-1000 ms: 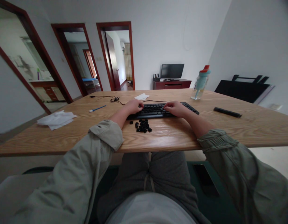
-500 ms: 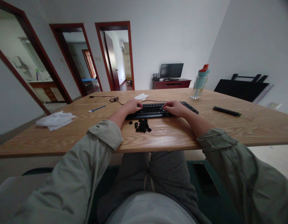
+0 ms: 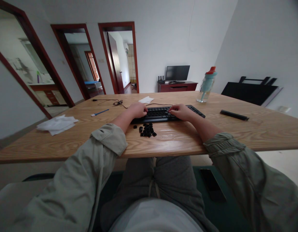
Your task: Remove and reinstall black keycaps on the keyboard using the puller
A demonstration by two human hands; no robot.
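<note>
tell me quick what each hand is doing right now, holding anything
Left hand: resting on the left end of the keyboard, fingers curled; grip cannot be told.
Right hand: on the keyboard, fingers curled; grip cannot be told.

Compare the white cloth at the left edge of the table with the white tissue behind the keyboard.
The white cloth looks much the larger, a crumpled pile of several folds; the white tissue is one small, nearly flat piece. The cloth lies at the table's left edge, far from both hands; the tissue lies just behind the keyboard, close beyond the left hand. Both are white, rumpled and untouched.
</note>
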